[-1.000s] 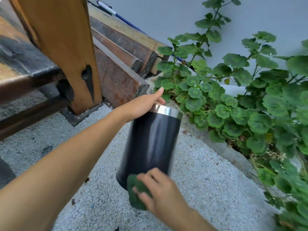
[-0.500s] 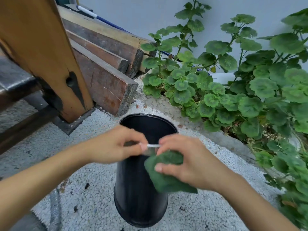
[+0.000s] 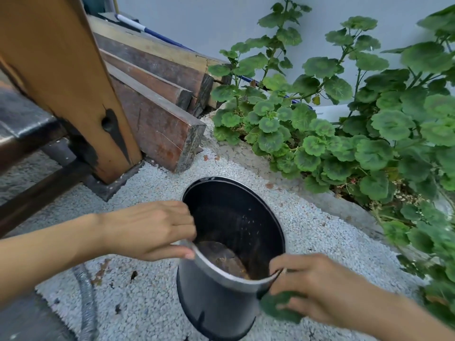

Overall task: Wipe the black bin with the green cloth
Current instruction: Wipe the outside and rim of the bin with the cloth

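A tall black cylindrical plastic bin (image 3: pixel 221 299) stands on pale pebbled ground (image 3: pixel 320 237) near leafy plants (image 3: pixel 344 134). The left hand (image 3: pixel 152 230) pinches its silver rim, probably steadying it. The right hand (image 3: pixel 317 289) grips the rim while its fingers (image 3: pixel 293 305) clasp a crumpled green cloth (image 3: pixel 278 307) against the outside.

bin (image 3: pixel 221 299) on gravel (image 3: pixel 307 232) | post (image 3: pixel 73 94) left-behind | plants (image 3: pixel 344 134) right-behind

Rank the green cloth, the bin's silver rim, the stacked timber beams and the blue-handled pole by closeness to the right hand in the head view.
1. green cloth, in the right hand itself.
2. silver rim, pinched beside it, to its left.
3. timber beams, beyond the bin, upper left.
4. blue-handled pole, behind the beams, against the wall.
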Demonstrator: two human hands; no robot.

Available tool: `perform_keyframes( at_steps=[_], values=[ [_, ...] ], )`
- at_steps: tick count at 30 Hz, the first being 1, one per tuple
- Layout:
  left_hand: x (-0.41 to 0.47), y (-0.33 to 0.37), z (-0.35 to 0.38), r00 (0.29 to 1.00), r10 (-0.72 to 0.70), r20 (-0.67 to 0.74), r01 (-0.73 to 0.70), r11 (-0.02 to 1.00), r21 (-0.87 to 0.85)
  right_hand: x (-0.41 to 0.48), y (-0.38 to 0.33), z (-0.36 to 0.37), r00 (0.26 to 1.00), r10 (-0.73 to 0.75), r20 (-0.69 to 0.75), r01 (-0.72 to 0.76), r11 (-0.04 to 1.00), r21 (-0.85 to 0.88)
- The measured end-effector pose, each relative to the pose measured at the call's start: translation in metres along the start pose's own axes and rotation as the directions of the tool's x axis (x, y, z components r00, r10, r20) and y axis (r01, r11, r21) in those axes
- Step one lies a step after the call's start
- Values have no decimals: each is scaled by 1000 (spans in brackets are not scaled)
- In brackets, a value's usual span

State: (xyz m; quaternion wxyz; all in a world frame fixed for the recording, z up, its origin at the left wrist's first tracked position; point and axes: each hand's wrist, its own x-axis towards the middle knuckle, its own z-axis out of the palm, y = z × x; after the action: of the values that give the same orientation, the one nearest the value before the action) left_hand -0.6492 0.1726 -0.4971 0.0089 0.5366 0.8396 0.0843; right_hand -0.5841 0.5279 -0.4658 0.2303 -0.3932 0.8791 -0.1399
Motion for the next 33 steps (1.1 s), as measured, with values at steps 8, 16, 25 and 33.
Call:
perform_keyframes(
  at_steps=[8, 16, 25, 33],
  values=[
    [106, -10, 20, 863, -497, -85, 471, 855, -217, -15, 66, -59, 671, 493, -554, -433, 867, 248],
    [153, -83, 32, 756, -651, -65, 600, 729, -329, 86, 6, 55, 792, 469, -391, -286, 850, 441],
    [149, -95, 38, 694, -717, -65, 650, 663, -371, 203, -63, 116, 878, 229, -420, -148, 965, 216],
    [139, -96, 37, 691, -722, -50, 651, 650, -392, 204, -40, 146, 881, -369, -295, 144, 805, -575]
  ],
)
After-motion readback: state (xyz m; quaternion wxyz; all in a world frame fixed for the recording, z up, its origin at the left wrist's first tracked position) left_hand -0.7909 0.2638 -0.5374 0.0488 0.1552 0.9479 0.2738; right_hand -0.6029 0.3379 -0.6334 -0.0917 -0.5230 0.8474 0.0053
